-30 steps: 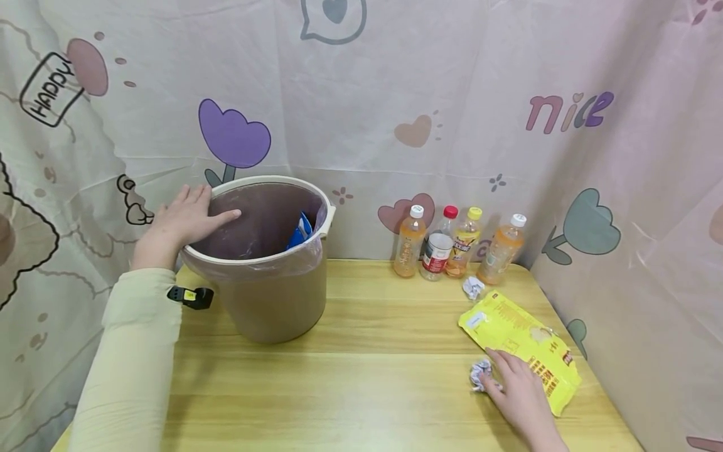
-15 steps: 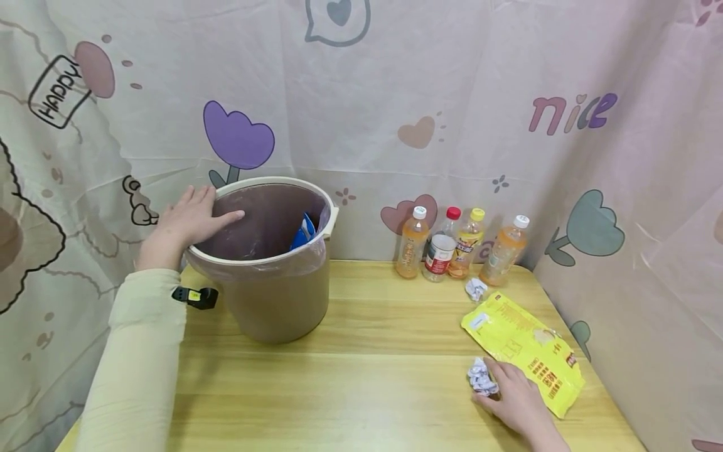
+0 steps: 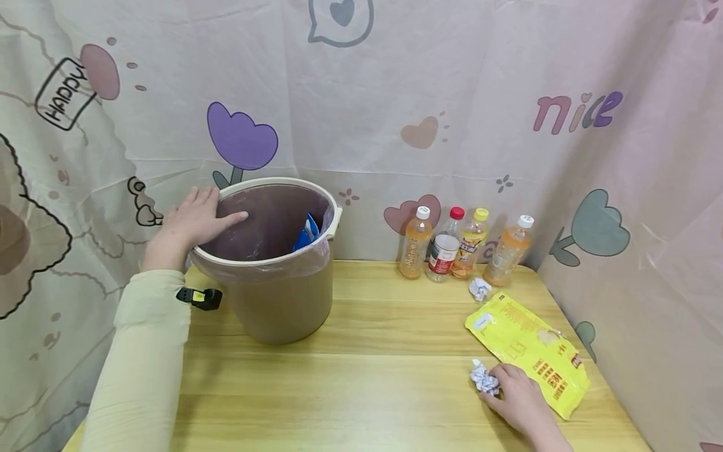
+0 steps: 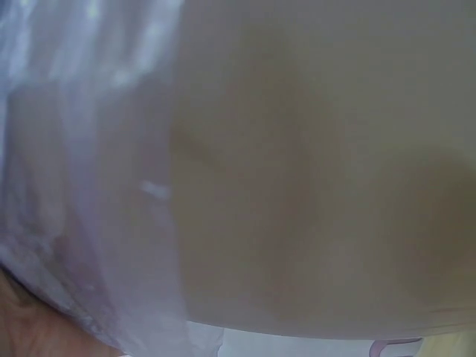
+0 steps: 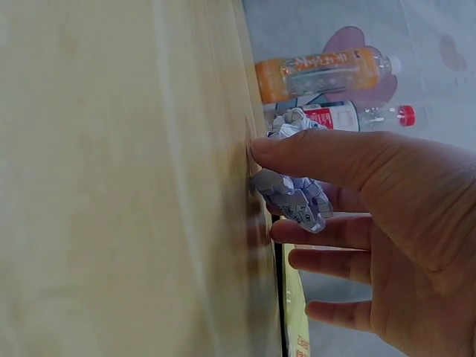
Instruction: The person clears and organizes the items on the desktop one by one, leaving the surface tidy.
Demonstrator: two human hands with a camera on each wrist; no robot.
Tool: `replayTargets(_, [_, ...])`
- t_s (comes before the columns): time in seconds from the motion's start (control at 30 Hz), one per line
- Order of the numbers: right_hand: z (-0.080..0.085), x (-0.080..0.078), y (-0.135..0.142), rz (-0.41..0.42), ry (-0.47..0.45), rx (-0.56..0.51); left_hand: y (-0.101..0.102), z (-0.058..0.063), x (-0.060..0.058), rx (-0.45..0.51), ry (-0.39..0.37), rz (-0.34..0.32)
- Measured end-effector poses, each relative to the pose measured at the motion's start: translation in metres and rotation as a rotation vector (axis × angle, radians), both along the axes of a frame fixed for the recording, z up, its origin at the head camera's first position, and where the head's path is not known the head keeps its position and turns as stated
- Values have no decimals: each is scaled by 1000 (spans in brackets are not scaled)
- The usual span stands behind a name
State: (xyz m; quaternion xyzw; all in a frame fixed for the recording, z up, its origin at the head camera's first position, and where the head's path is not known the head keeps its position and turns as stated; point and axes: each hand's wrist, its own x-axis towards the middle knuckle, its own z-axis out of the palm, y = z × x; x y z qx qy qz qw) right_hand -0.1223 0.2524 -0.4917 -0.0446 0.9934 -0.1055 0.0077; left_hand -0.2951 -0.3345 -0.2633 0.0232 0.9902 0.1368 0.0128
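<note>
On the left of the table stands a brown trash bin (image 3: 279, 307) with a pale rim and a clear plastic liner. My left hand (image 3: 189, 223) rests on its left rim, fingers and thumb stretched out, the thumb over the opening. In the left wrist view, the bin's wall (image 4: 320, 171) and the liner fill most of the picture. At the front right, my right hand (image 3: 522, 402) pinches a crumpled paper ball (image 3: 483, 378) low over the table. The right wrist view shows the thumb across the paper ball (image 5: 294, 197), with the other fingers extended behind and beside it.
A blue wrapper (image 3: 307, 233) lies inside the bin. Beside my right hand is a flat yellow package (image 3: 525, 345); a second paper ball (image 3: 480, 289) lies behind it. Several plastic bottles, including a red-capped one (image 3: 443, 254), stand at the back right before a printed curtain (image 3: 350, 125).
My right thumb and fingers have closed round the near paper ball, which they only touched a second ago. My left hand stays on the rim. The head view has shifted slightly.
</note>
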Motion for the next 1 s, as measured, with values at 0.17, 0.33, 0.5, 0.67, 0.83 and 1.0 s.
replayTargets(0.17, [3,-1,-2,19,68,-10,0,1,0,-1,8,-2])
replayTargets(0.33, [6,-3,-4,43,157,-13,-2,1,0,-11,7,-6])
replayTargets(0.5, [13,-8,-7,67,209,5,-1,0,0,-13,4,-7])
replayTargets(0.67, [22,-16,-11,89,251,31,-1,-1,1,-4,2,1])
replayTargets(0.83, [34,-24,-16,137,314,70,-2,-2,0,-5,1,9])
replayTargets(1.0, [47,-36,-21,197,389,107,-3,-2,-1,-7,-2,6])
